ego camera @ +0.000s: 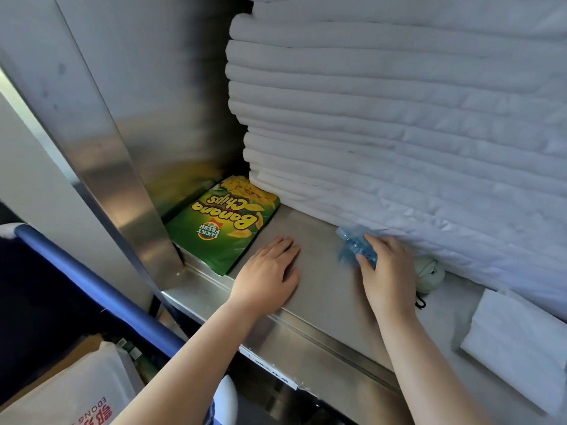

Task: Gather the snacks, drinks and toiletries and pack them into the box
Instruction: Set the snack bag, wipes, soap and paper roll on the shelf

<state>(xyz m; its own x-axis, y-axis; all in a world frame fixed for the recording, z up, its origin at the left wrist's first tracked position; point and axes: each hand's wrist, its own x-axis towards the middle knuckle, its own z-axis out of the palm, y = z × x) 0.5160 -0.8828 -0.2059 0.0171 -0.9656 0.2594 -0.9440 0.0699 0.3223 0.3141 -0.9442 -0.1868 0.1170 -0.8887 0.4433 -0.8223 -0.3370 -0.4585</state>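
A: Biggest thing in front of you is the stack of folded white quilted pads [399, 102], filling the back right of the steel shelf [322, 302].
B: And the snack?
A: The green Banana Chips bag [224, 222] lies flat in the shelf's left corner, its far end up against the foot of the stack. A folded white sheet [518, 342] sits at the far right.
B: Hands?
A: Your left hand [267, 274] lies palm down on bare steel, fingers straight, holding nothing, just beside the bag's near edge. Your right hand [389, 271] pinches a crinkly blue plastic packet [352, 243] between thumb and fingers, at the stack's lower edge; the packet's blurred. A small pale green gadget [429, 273] sits just beside that hand.
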